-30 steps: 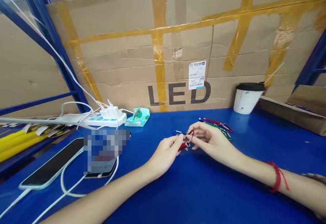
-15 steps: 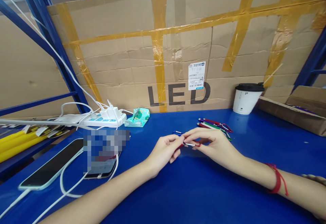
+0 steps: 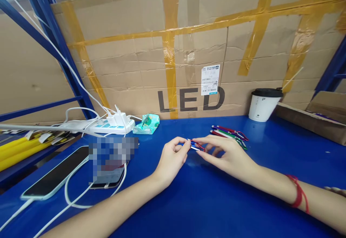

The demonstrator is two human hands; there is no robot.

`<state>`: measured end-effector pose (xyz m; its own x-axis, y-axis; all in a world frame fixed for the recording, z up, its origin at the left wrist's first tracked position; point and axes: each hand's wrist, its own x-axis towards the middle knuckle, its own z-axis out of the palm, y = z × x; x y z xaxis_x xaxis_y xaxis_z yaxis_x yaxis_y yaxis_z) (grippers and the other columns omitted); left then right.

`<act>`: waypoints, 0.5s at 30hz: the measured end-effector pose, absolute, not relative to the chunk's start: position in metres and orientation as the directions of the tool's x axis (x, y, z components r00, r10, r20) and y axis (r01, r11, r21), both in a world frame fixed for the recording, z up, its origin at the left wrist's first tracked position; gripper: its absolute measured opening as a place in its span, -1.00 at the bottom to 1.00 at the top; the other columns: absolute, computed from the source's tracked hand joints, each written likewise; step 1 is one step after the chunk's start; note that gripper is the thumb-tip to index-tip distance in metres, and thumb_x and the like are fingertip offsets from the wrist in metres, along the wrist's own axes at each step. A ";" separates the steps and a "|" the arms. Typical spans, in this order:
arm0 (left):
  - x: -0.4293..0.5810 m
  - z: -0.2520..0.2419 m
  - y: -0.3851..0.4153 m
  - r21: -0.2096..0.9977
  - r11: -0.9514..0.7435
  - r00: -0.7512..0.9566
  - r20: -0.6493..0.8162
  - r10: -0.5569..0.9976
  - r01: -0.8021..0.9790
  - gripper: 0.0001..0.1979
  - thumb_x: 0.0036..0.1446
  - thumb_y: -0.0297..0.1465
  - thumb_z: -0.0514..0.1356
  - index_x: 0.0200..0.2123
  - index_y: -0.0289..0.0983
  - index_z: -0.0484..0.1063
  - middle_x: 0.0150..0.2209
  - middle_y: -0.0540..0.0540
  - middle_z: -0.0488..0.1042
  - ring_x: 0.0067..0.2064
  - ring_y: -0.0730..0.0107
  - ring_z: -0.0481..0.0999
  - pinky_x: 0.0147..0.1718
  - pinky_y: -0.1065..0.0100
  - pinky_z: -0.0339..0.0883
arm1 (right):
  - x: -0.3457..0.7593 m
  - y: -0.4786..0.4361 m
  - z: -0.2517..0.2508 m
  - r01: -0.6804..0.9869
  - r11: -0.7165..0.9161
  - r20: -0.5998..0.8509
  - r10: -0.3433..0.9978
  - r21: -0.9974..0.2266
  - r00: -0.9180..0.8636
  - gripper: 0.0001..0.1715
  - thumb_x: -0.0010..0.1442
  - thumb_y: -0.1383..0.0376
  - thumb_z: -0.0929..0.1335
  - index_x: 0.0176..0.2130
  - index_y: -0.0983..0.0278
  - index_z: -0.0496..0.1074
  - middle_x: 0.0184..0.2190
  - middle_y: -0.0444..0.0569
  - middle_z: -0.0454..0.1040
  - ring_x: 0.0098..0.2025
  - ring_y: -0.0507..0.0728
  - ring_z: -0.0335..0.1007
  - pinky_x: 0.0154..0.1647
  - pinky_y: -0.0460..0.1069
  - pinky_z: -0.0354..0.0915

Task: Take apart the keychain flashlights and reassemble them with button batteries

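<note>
In the middle of the table a small red carabiner (image 3: 201, 147) with a silver gate lies between my hands. My right hand (image 3: 229, 155) has thumb and index finger at its edges, the other fingers loosely curled. Finger and thumb of my left hand (image 3: 174, 155) are pinched together at a blue carabiner (image 3: 192, 144), which overlaps the red one. Fingertips partly hide both, and whether they are linked I cannot tell. Beyond my right hand lies a group of slim coloured carabiners (image 3: 229, 134) in red, purple, green and silver.
A lidded paper cup (image 3: 262, 106) with a straw and an open cardboard box (image 3: 310, 122) stand at right. Left are a power strip (image 3: 110, 125) with white cables, a green soft packet (image 3: 147, 124) and a phone (image 3: 58, 173). A large carton (image 3: 129, 72) backs the blue table.
My left fingers have shifted from the red carabiner to the blue one, which was lying behind my hands. My right fingertips have spread slightly, and more of the red carabiner shows.
</note>
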<state>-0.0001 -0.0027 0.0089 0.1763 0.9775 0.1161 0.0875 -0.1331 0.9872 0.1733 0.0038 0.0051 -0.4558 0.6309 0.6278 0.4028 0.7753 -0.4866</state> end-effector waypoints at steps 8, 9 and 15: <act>0.001 0.008 -0.007 0.983 -0.163 0.255 0.137 0.957 0.086 -0.72 0.09 -0.15 0.12 -0.36 -0.28 0.29 -0.72 0.16 0.10 -0.69 0.64 -0.01 -0.72 0.58 -0.13 | 0.179 0.009 0.000 0.499 0.809 0.559 0.580 -0.309 -0.593 -0.75 0.27 0.28 0.25 -0.14 0.32 0.45 -0.44 -0.05 0.42 -0.47 0.05 0.33 -0.46 -0.09 0.28; 0.001 0.008 -0.008 0.982 -0.173 0.267 0.147 0.953 0.078 -0.72 0.09 -0.15 0.12 -0.35 -0.28 0.28 -0.72 0.16 0.10 -0.68 0.63 0.00 -0.72 0.58 -0.13 | 0.179 0.008 0.002 0.514 0.803 0.535 0.589 -0.302 -0.606 -0.75 0.28 0.28 0.23 -0.20 0.33 0.45 -0.46 -0.05 0.41 -0.48 0.06 0.33 -0.46 -0.08 0.27; 0.000 0.009 -0.008 0.973 -0.201 0.329 0.153 0.932 0.116 -0.72 0.15 -0.14 0.04 -0.34 -0.26 0.25 -0.75 0.16 0.14 -0.74 0.61 0.01 -0.76 0.58 -0.10 | 0.176 0.001 0.006 0.559 0.786 0.487 0.609 -0.264 -0.626 -0.68 0.30 0.28 0.18 -0.07 0.35 0.40 -0.33 0.05 0.47 -0.31 0.17 0.43 -0.30 -0.01 0.37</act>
<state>0.0004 -0.0084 0.0086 0.3294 0.9318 0.1527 0.1161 -0.2005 0.9728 0.1757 0.0014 0.0062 -0.6261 0.6089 0.4870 0.5591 0.7860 -0.2640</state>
